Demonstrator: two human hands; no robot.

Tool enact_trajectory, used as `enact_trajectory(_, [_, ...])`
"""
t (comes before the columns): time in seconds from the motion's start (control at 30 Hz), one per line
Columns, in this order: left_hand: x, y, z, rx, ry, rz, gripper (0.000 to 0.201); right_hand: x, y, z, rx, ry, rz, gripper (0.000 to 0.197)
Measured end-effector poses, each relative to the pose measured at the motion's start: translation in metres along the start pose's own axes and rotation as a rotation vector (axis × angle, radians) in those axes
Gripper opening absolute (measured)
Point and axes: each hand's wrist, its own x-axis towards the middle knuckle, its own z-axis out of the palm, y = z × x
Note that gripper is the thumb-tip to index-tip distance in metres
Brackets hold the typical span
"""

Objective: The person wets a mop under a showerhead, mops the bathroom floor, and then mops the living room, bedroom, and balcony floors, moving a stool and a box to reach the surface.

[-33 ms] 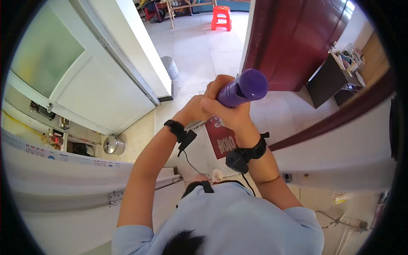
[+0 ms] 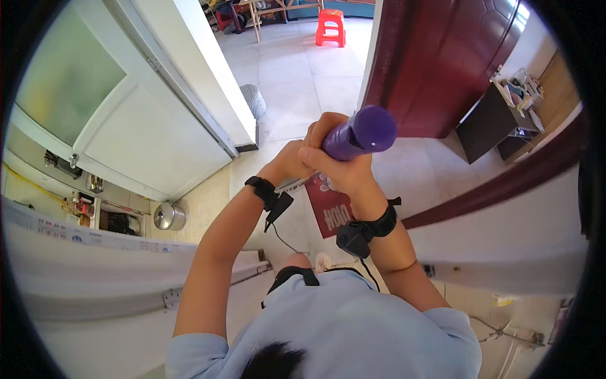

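A glossy purple handle (image 2: 344, 140) with a rounded end cap and a dark notch under it points up toward me, tilted to the right. My left hand (image 2: 295, 156) is closed at its lower left side. Close against it, my right hand (image 2: 348, 172) is wrapped round the handle from the near side, its thumb pointing left across the grip. The hands touch each other. They hide the handle's lower part, so I cannot tell what tool it belongs to. Both wrists wear black straps with small dark devices.
A red mat (image 2: 329, 211) lies on the tiles beneath my hands. On the left stand a white door (image 2: 151, 139) and a metal pot (image 2: 169, 216). To the right are a dark red door (image 2: 435, 69) and a dark cabinet (image 2: 489, 123). A red stool (image 2: 331, 28) stands farther off.
Very little differs. The view has shifted slightly, and a bit more of my bare leg shows by the mat. Both hands keep their grip on the purple handle.
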Motion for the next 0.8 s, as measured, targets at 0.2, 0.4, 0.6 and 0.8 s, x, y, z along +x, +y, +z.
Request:
enact_trajectory(0.2, [0.096,-0.1,-0.013,0.186,-0.025,0.283,0.034,0.069,0.081,-0.016,-0.061,0.189,0.05,0.029])
enact_trajectory(0.4, [0.196,-0.188,-0.031,0.304,-0.207,0.384,0.021,0.144,0.141,-0.023,-0.199,0.244,-0.139,0.016])
enact_trajectory(0.6, [0.252,-0.302,-0.01,0.084,-0.265,0.297,0.025,0.186,0.247,-0.046,-0.412,0.035,-0.045,0.013])
enact_trajectory(0.8, [0.226,-0.383,0.044,-0.338,-0.246,0.013,0.03,0.15,0.406,-0.064,-0.379,0.155,0.09,0.022])
